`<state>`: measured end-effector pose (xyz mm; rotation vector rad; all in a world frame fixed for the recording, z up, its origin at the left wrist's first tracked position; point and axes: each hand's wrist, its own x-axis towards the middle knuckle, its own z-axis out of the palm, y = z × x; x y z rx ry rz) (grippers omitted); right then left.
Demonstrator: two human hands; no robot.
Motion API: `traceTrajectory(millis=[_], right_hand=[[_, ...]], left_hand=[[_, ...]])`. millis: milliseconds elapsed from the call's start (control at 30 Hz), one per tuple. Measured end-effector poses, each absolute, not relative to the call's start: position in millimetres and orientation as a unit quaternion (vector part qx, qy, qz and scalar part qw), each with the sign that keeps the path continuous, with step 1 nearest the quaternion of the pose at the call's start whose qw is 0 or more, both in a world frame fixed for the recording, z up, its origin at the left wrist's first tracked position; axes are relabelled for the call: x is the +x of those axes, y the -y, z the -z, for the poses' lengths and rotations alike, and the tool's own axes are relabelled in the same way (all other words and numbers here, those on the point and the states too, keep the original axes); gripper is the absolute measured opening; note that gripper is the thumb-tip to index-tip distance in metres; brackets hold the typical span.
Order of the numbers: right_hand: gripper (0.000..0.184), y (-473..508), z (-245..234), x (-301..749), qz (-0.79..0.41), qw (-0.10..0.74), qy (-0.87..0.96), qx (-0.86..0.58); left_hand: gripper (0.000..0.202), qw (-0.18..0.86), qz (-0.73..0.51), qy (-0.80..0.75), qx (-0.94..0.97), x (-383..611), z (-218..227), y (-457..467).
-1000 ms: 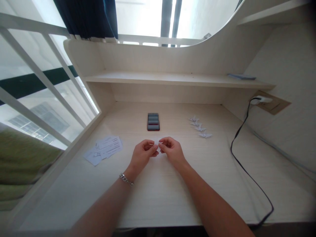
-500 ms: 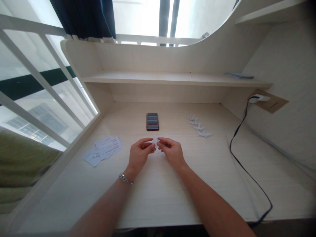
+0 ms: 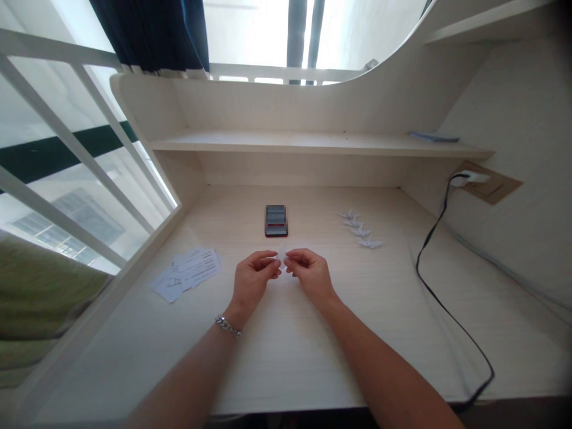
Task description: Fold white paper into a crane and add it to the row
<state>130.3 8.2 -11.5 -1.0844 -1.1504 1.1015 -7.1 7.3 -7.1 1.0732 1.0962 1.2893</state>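
My left hand (image 3: 252,279) and my right hand (image 3: 307,273) meet over the middle of the pale wooden desk (image 3: 286,357). Together they pinch a small white folded piece of paper (image 3: 281,256) between their fingertips. A silver bracelet (image 3: 227,326) circles my left wrist. Just beyond my hands a phone (image 3: 276,220) lies flat on the desk. To the right of it several small white folded paper figures (image 3: 358,228) stand in a row.
Printed paper slips (image 3: 190,271) lie at the left of the desk. A black cable (image 3: 440,298) runs from a wall socket plug (image 3: 467,177) across the right side and over the front edge. A shelf (image 3: 313,143) spans the back, with a flat blue thing (image 3: 432,137) on its right end.
The paper, held flat between the fingers a second ago, now stands up a little above the fingertips. Both hands stay close together in the same spot.
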Motion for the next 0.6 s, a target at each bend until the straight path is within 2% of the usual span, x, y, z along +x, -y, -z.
traceTrajectory(millis=[333, 600], right_hand=[[0.019, -7.8, 12.5, 130.8, -0.48, 0.557, 0.499, -0.459], [0.027, -6.9, 6.7, 134.0, -0.564, 0.528, 0.464, -0.434]], left_hand=[[0.025, 0.529, -0.542, -0.464, 0.46, -7.5, 8.9, -7.8], [0.011, 0.487, -0.532, -0.46, 0.518, -8.4, 11.3, -7.8]])
